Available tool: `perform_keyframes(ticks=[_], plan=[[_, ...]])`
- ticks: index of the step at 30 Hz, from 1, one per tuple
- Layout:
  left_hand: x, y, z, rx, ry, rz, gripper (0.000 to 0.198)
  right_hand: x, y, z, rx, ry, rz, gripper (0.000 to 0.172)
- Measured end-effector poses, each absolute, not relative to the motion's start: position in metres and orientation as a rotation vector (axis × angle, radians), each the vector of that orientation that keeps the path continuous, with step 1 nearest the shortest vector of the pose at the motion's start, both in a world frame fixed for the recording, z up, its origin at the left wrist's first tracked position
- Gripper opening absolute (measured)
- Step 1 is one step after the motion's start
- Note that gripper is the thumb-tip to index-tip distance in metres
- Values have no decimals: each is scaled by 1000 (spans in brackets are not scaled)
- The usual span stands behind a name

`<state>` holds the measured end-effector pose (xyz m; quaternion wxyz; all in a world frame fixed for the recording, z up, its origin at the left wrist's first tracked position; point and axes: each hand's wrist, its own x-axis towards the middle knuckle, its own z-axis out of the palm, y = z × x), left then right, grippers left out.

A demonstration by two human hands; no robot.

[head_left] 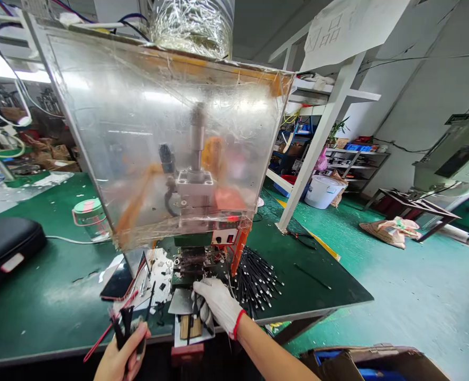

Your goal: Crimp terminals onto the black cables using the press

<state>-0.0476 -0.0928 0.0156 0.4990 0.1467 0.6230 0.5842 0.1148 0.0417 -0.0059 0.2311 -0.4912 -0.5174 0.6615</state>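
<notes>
Black strips (122, 330) are gripped in the closed left hand (119, 355). The white-gloved right hand (214, 302) is held curled shut beside a press's metal plate (181, 301), near a pile of black rods (256, 280).

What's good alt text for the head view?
A person's white-gloved right hand rests at the base of a small pneumatic press behind a clear plastic guard, beside a heap of black rods on a green bench mat. The bare left hand grips dark strips.

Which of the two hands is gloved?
The right hand wears a white fabric glove with a red band at the wrist; the left hand is bare and grips black strips.
</notes>
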Motion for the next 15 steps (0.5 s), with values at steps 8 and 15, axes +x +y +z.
perform_keyframes(ticks=[8, 15], plan=[[-54, -97, 3, 357, 1543, 1386, 59, 111, 47, 1, -1347, -1261, 1951, 25], [-52, -96, 0, 405, 1497, 1381, 55, 110, 48, -1, -1335, -1250, 1974, 25]])
